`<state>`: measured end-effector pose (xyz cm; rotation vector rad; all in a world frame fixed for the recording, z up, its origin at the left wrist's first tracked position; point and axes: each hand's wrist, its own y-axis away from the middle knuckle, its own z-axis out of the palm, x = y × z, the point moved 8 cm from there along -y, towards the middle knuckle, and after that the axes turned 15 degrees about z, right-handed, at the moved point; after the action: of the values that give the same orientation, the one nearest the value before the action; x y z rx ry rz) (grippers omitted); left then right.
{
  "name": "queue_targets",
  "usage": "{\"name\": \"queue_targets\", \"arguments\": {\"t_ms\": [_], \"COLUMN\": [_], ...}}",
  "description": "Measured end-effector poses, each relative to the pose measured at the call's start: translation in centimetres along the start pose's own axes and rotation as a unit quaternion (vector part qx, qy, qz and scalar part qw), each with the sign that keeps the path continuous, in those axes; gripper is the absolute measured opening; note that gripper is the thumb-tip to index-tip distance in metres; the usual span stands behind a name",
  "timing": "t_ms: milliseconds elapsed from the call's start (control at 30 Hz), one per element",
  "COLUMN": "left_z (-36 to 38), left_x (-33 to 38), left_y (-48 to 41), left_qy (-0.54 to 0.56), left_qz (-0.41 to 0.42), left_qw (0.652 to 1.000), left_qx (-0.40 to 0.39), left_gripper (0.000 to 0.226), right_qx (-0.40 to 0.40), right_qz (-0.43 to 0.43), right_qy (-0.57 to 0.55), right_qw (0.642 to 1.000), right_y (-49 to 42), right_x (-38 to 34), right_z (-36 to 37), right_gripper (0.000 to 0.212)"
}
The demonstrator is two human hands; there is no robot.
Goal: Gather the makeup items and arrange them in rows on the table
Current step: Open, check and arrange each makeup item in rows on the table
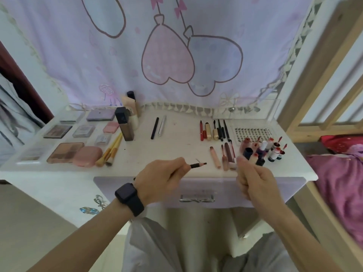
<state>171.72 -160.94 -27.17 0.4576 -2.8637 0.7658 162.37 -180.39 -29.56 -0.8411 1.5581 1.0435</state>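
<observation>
My left hand [161, 179], with a black watch on the wrist, grips a dark makeup pencil [198, 165] above the white table [176, 150] near its front edge. My right hand [253, 177] hovers with curled fingers beside the front right items; I cannot tell if it holds anything. Palettes and compacts [67, 152] lie in rows at the left. Two slim pens [158, 127] lie at the middle back. Mascaras and liners [214, 130] form a row at the right, with lip tubes [224, 157] in front of them.
Tall bottles [125, 124] stand at the back left, with brushes [111, 152] in front. Small bottles [263, 150] cluster at the right edge beside a lash tray [251, 132]. A pink curtain [176, 55] hangs behind. A drawer handle [196, 198] is below. A bed [341, 173] lies at the right.
</observation>
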Motion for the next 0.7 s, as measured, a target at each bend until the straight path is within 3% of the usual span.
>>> {"name": "queue_targets", "arguments": {"t_ms": [100,200,300,467,700], "left_z": [0.3,0.8,2.4,3.4,4.9], "left_x": [-2.5,-3.4,-4.8,-6.2,-9.7], "left_y": [1.8,1.4,0.4,-0.9,-3.2], "left_qy": [0.045,0.133,0.283,0.414,0.485], "left_qz": [-0.061,-0.126,-0.226,-0.281,-0.351], "left_qw": [0.997,0.979,0.921,0.847,0.777], "left_qx": [0.027,0.094,0.141,0.181,0.194], "left_gripper": [0.035,0.032,0.030,0.030,0.030], "right_qx": [0.049,0.004,-0.042,-0.032,0.011], "right_qz": [0.016,0.026,0.017,-0.023,-0.011], "right_qy": [-0.027,-0.027,-0.001,0.013,0.059], "right_qw": [0.998,0.999,0.999,0.999,0.998], "right_y": [-0.5,-0.8,-0.7,-1.5,-5.0], "right_x": [0.2,0.6,0.6,-0.6,-1.2], "right_z": [-3.6,-2.2,0.5,2.6,3.3], "right_gripper": [0.056,0.052,0.047,0.034,0.014]}}
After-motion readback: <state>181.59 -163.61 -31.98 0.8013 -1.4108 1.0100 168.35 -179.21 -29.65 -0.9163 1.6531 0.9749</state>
